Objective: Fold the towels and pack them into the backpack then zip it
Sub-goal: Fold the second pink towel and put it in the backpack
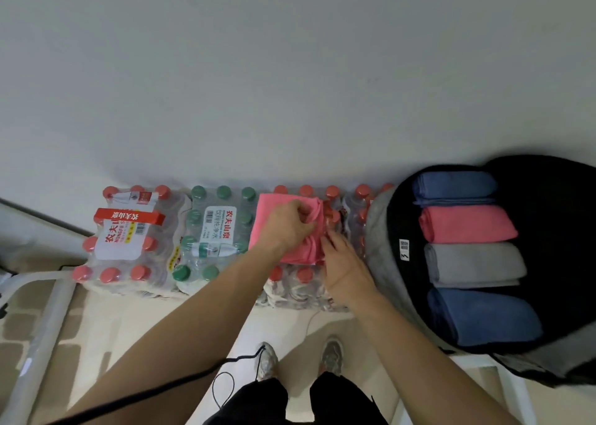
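Late folding stage. The left hand [290, 227] pinches a bunched fold of the pink towel [271, 218], which lies on the bottle packs [213, 231]. The right hand [342, 263], fingers straight, touches the towel's edge. The backpack [380, 231] lies open nearby with four folded towels [467, 224] inside (zip undone). Remaining: finish the fold, pack, zip.

1. A backpack [380, 231] is seen lying open, with four folded towels packed in a row inside it: far blue towel [454, 187], packed pink towel [467, 224], grey towel [474, 263] and near blue towel [483, 315].
2. Just left of the backpack, a loose pink towel [274, 218] is spread over shrink-wrapped bottle packs [213, 231].
3. Its bunched edge on the backpack side is gripped by the left hand [287, 224].
4. The right hand [345, 269] is held nearer the backpack, fingers fairly straight, apparently touching the cloth.
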`<state>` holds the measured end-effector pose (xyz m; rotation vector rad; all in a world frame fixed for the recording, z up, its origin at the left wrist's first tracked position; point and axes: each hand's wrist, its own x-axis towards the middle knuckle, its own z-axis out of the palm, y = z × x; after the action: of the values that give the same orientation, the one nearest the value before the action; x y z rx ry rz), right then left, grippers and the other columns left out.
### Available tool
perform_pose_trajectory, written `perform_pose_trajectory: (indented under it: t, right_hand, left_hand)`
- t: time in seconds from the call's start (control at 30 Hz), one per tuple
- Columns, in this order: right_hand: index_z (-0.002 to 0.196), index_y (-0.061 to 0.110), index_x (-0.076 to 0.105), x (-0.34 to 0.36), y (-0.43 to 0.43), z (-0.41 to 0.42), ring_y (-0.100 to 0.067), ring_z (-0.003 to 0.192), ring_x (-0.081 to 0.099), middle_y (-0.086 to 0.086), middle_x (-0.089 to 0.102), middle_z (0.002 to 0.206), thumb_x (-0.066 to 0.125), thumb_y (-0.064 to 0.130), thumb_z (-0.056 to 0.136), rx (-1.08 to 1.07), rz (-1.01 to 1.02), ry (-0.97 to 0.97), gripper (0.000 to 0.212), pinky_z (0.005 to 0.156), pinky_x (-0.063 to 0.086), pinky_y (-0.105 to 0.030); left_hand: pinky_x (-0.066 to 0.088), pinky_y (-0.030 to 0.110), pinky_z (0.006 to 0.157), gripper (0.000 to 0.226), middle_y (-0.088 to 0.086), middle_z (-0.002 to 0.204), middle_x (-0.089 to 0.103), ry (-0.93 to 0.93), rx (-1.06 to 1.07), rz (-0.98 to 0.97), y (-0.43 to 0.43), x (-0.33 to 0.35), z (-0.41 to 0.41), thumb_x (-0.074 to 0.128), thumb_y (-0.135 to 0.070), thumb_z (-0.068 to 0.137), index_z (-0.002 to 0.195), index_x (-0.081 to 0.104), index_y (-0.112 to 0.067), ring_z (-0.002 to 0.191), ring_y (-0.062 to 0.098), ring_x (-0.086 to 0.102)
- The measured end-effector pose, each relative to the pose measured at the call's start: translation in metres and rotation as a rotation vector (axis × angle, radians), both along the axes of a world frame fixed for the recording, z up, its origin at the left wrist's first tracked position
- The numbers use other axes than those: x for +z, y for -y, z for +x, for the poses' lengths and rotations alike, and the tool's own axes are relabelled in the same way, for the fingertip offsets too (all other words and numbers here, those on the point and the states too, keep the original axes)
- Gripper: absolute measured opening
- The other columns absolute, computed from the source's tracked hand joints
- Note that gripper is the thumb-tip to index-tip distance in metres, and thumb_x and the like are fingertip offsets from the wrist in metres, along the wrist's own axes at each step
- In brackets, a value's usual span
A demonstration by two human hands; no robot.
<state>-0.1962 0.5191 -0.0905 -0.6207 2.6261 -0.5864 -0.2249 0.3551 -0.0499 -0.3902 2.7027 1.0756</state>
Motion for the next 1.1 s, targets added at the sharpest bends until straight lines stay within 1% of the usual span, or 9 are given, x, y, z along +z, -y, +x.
perform_pose_trajectory:
  t: [0.13, 0.27, 0.37, 0.47, 0.57, 0.73, 0.9, 1.0, 1.1]
  right_hand:
    - [0.145, 0.007, 0.041, 0.025, 0.005, -0.004, -0.026, 0.138, 0.037, -0.009, 0.040, 0.149, 0.051, 0.007, 0.088, -0.158, -0.156, -0.077, 0.057, 0.114, 0.033, -0.037]
    - [0.144, 0.008, 0.045, 0.025, 0.039, -0.025, -0.028, 0.139, 0.039, -0.011, 0.046, 0.149, 0.037, 0.025, 0.095, 0.103, -0.085, -0.394, 0.053, 0.115, 0.033, -0.047]
    - [0.155, 0.015, 0.023, 0.011, 0.051, -0.041, -0.028, 0.150, 0.016, -0.012, 0.022, 0.162, 0.023, 0.047, 0.099, 0.348, 0.198, -0.395, 0.065, 0.122, 0.011, -0.049]
    - [0.157, 0.021, -0.007, -0.005, 0.039, -0.051, -0.027, 0.152, -0.008, -0.011, -0.008, 0.165, 0.006, 0.060, 0.097, 0.382, 0.308, -0.284, 0.073, 0.122, 0.001, -0.051]
    - [0.155, 0.021, -0.015, -0.006, 0.038, -0.051, -0.027, 0.150, -0.016, -0.010, -0.020, 0.162, 0.005, 0.063, 0.096, 0.400, 0.357, -0.220, 0.075, 0.121, -0.003, -0.053]
    - [0.147, 0.012, 0.031, 0.028, 0.057, -0.068, -0.032, 0.147, 0.020, -0.015, 0.023, 0.158, 0.048, 0.051, 0.092, 0.340, 0.208, -0.280, 0.070, 0.119, 0.014, -0.052]
    - [0.155, 0.020, 0.016, 0.073, 0.080, -0.099, -0.029, 0.133, 0.043, -0.012, 0.044, 0.146, 0.071, 0.023, 0.079, 0.256, -0.011, 0.138, 0.093, 0.111, 0.035, -0.038]
    - [0.128, 0.021, 0.055, 0.097, 0.076, -0.102, -0.020, 0.098, 0.065, -0.002, 0.068, 0.112, 0.076, 0.015, 0.075, 0.255, -0.082, 0.313, 0.057, 0.081, 0.053, -0.037]
    - [0.090, 0.030, 0.063, 0.106, 0.059, -0.098, -0.005, 0.082, 0.064, 0.011, 0.068, 0.091, 0.084, 0.026, 0.074, 0.249, -0.093, 0.400, 0.027, 0.067, 0.051, -0.025]
  left_hand:
    - [0.054, 0.026, 0.086, 0.014, -0.009, 0.092, 0.072, 0.000, -0.024, 0.147, 0.009, 0.008, 0.007, 0.064, -0.018, 0.091, 0.100, 0.074, -0.021, 0.086, 0.007, 0.068]
    - [0.049, 0.013, 0.074, 0.026, -0.017, 0.082, 0.070, -0.205, 0.226, 0.086, 0.039, 0.005, 0.033, 0.062, -0.005, 0.084, 0.089, 0.073, -0.028, 0.077, -0.003, 0.064]
    - [0.052, 0.028, 0.081, 0.018, -0.010, 0.097, 0.069, -0.157, 0.306, -0.082, 0.055, -0.014, 0.045, 0.062, -0.021, 0.087, 0.102, 0.069, -0.027, 0.089, 0.010, 0.064]
    - [0.050, 0.042, 0.090, 0.045, 0.002, 0.115, 0.062, 0.010, 0.310, -0.143, 0.064, -0.026, 0.042, 0.063, -0.038, 0.084, 0.124, 0.055, -0.020, 0.106, 0.024, 0.058]
    - [0.050, 0.044, 0.090, 0.061, 0.008, 0.117, 0.063, 0.101, 0.281, -0.132, 0.059, -0.029, 0.036, 0.066, -0.043, 0.082, 0.133, 0.047, -0.014, 0.108, 0.030, 0.058]
    - [0.049, 0.036, 0.083, 0.046, 0.007, 0.112, 0.066, 0.104, 0.259, -0.049, 0.058, -0.024, 0.034, 0.064, -0.028, 0.087, 0.129, 0.050, -0.013, 0.102, 0.028, 0.062]
    - [0.041, 0.013, 0.065, 0.037, -0.012, 0.089, 0.063, -0.092, 0.033, 0.141, 0.068, 0.012, 0.037, 0.064, -0.009, 0.083, 0.116, 0.058, -0.025, 0.076, 0.002, 0.058]
    - [0.051, 0.023, 0.077, 0.042, -0.005, 0.099, 0.067, -0.119, -0.057, 0.188, 0.083, 0.033, 0.041, 0.068, -0.011, 0.082, 0.119, 0.062, -0.029, 0.086, 0.008, 0.063]
    - [0.058, 0.030, 0.078, 0.044, -0.003, 0.104, 0.066, 0.112, -0.102, 0.273, 0.098, 0.049, 0.046, 0.073, -0.017, 0.080, 0.120, 0.059, -0.028, 0.092, 0.015, 0.067]
